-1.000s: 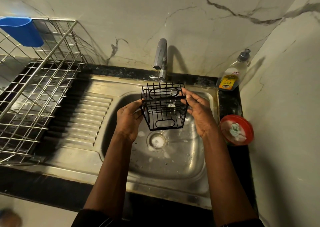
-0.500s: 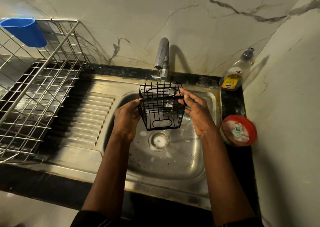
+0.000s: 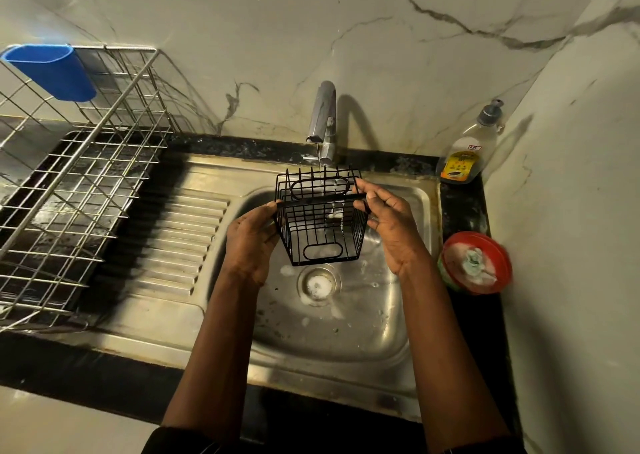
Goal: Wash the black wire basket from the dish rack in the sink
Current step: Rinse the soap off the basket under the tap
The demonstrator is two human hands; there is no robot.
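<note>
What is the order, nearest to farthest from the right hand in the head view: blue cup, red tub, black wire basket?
1. black wire basket, gripped by the right hand at its right rim.
2. red tub, on the counter to the right.
3. blue cup, on the dish rack, far left.

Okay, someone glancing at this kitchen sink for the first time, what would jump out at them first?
Most likely the black wire basket, held over the sink between the left hand and right hand, with a thin stream from the tap running through it. Next come the colour spots: the blue cup hanging on the dish rack at upper left, and the red tub on the counter right of the sink.
</note>
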